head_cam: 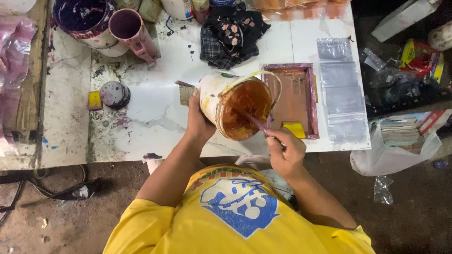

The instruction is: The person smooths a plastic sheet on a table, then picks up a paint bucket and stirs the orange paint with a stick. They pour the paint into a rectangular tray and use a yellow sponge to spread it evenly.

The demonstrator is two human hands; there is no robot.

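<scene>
My left hand (197, 120) grips the side of a white plastic bucket (214, 91), tilted toward me, with orange-brown paint (245, 106) inside. My right hand (285, 150) holds a thin stick (254, 121) whose far end dips into the paint. Right behind the bucket lies a small wooden-framed printing screen (296, 94) stained purple and orange, with a yellow squeegee piece (295, 129) on its near corner. All of this is over the near edge of a white paint-splashed table (155, 94).
A purple-stained bucket (84, 21) and a pink jug (132, 28) stand at the back left. A dark patterned cloth (230, 33) lies at the back centre. Clear plastic pouches (341, 89) line the table's right side. Bags and packets (405, 131) clutter the floor at right.
</scene>
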